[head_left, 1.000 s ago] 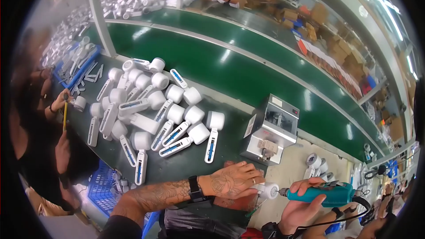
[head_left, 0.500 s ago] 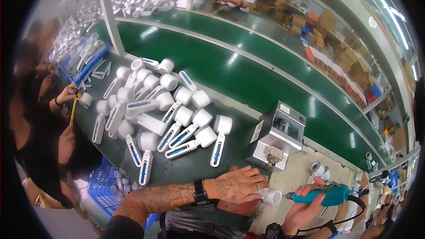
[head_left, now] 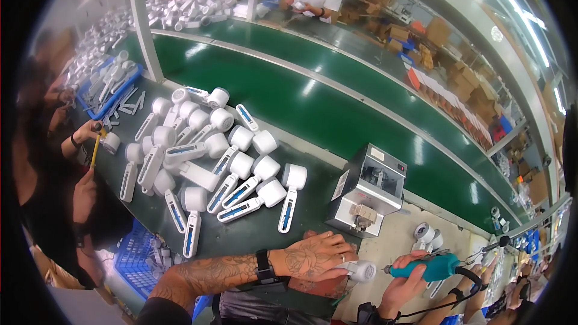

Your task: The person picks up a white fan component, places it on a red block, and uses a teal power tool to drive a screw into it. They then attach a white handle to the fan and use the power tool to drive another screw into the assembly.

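My left hand (head_left: 318, 257) is laid over a white shower-head-shaped unit, fingers curled around its handle, most of which is hidden. The unit's round perforated head (head_left: 363, 271) sticks out to the right, over a reddish-brown pad (head_left: 316, 286) on the bench edge. In my right hand (head_left: 404, 284) is a teal electric screwdriver (head_left: 435, 268) with a black cord. Its tip points left at the perforated head, a small gap between them. Several similar white units (head_left: 241, 165) lie heaped to the left, many with blue strips in their handles.
A silver-and-black machine (head_left: 368, 189) stands just beyond my hands. Two white units (head_left: 426, 236) sit right of it. Behind runs a green conveyor (head_left: 283, 78). At left, a co-worker's hands hold a yellow-handled tool (head_left: 95, 151), near blue baskets (head_left: 135, 256) of parts.
The whole view has shifted slightly. The screwdriver has tilted a little, its tip a touch farther from the perforated head. Both my hands keep their holds.
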`<state>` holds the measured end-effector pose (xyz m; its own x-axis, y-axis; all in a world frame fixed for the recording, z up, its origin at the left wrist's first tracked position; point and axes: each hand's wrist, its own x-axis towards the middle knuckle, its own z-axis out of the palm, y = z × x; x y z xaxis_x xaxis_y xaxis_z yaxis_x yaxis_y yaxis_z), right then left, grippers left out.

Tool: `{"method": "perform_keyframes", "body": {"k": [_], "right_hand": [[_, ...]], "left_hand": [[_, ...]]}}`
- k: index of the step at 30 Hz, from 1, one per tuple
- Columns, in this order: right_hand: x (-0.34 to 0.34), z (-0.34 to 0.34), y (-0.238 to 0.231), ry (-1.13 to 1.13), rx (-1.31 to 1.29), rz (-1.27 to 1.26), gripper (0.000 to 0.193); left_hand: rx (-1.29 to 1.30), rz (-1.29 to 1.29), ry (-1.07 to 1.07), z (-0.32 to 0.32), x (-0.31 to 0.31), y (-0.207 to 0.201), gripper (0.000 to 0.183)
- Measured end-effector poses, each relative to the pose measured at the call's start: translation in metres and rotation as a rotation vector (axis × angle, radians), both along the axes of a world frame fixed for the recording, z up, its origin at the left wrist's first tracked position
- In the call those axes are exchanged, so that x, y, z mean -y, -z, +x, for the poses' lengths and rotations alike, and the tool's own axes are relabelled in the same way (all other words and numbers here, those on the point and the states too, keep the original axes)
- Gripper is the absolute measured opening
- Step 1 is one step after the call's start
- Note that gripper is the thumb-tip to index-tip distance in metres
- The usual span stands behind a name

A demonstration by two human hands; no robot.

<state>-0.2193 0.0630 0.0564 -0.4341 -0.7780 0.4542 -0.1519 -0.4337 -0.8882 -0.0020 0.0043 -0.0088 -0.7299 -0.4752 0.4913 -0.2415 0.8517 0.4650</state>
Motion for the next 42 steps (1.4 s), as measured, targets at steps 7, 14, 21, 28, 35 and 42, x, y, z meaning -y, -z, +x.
{"method": "perform_keyframes", "body": {"k": [7,14,21,28,35,42], "right_hand": [[0.011,0.004,-0.023,-0.156,0.203,-0.037,0.051],[0.035,0.024,-0.041,-0.240,0.127,-0.031,0.060],[0.076,0.048,-0.026,-0.318,0.249,0.018,0.057],[0.093,0.053,-0.026,-0.277,0.034,-0.007,0.050],[0.100,0.056,-0.002,-0.311,-0.073,-0.062,0.046],[0.070,0.054,-0.012,-0.289,0.018,0.061,0.050]], "left_hand": [[-0.020,-0.036,-0.030,0.002,-0.002,0.002,0.041],[-0.004,-0.018,0.012,-0.003,0.000,-0.001,0.044],[0.083,-0.069,-0.041,0.009,0.008,-0.009,0.042],[0.006,0.016,0.005,0.000,0.006,-0.006,0.040],[0.016,0.015,0.019,0.000,0.003,-0.009,0.041],[0.101,0.029,0.006,0.002,0.006,-0.005,0.045]]}}
